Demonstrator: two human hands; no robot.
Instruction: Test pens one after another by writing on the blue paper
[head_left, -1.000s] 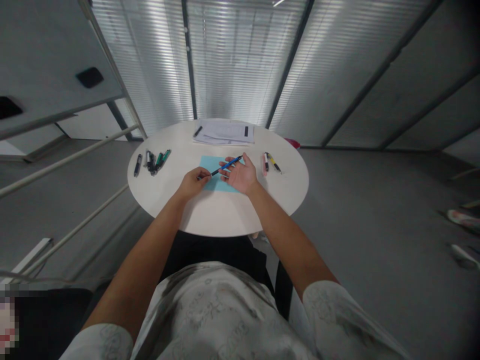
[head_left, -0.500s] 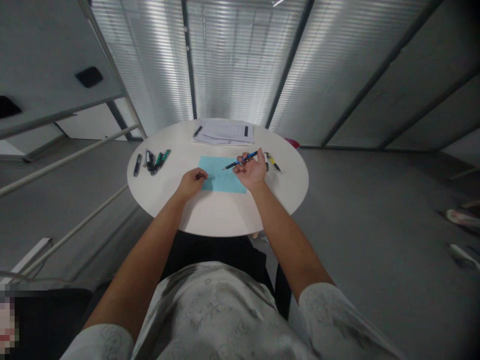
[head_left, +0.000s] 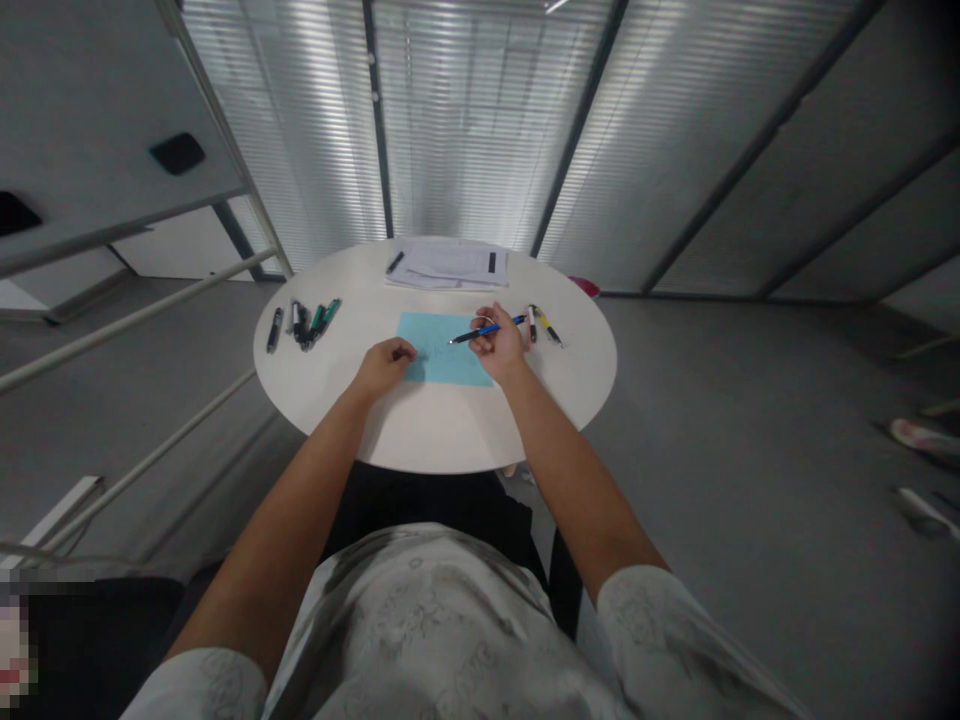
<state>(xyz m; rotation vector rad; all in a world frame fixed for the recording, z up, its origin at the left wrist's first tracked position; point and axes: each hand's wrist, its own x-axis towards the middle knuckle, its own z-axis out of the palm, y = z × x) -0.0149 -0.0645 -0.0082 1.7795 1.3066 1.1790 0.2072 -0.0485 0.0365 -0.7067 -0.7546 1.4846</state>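
A blue sheet of paper with faint marks on it lies on the round white table. Over its right side, my right hand is closed on a blue and black pen, whose tip points left above the sheet. My left hand rests at the sheet's left edge with its fingers curled together. Something dark shows between those fingers, too small to make out. Just beyond my right hand lie a white and black marker and a yellow and black pen.
Several markers, some with green, lie at the table's left side. A stack of white papers with a black marker on it is at the far edge. White metal rails stand to the left, and window blinds are behind the table.
The pen has turned in my right hand to a flatter angle, its back end now lower and farther right. My right fingers have shifted around it. My left hand has stayed put.
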